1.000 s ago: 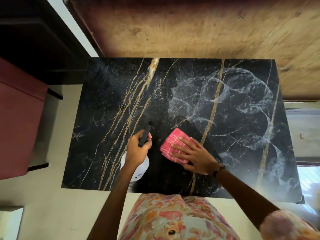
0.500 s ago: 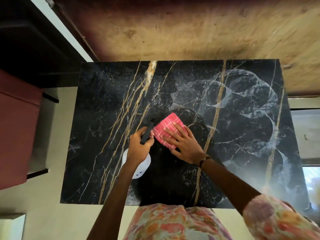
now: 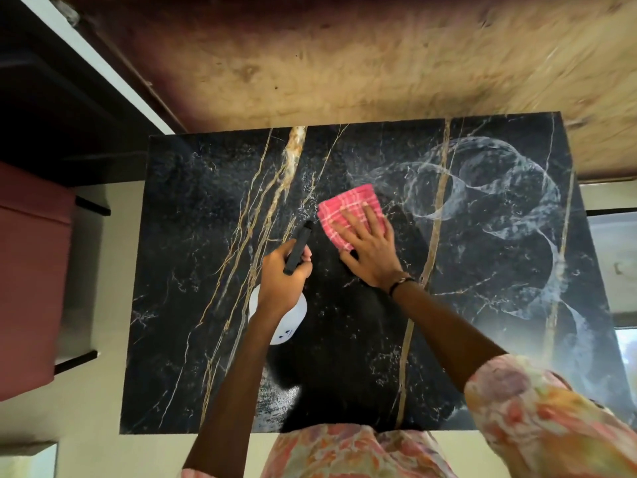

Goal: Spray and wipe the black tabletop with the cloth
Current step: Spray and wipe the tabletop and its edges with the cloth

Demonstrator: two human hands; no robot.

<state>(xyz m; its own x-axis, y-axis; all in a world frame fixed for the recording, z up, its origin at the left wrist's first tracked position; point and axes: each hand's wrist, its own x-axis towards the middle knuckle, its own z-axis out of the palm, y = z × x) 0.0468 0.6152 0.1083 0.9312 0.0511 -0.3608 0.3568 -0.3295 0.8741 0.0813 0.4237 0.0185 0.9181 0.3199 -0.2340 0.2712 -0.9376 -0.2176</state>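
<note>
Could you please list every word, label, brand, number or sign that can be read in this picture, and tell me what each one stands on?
No text can be read anywhere in this view.
Spray bottle, gripped by the left hand: a few small dark marks on its white body, too small and blurred to read.
Pink cloth, under the right hand: only a checked pattern, no label visible.
Black tabletop: veins and wipe streaks only, no writing.
</note>
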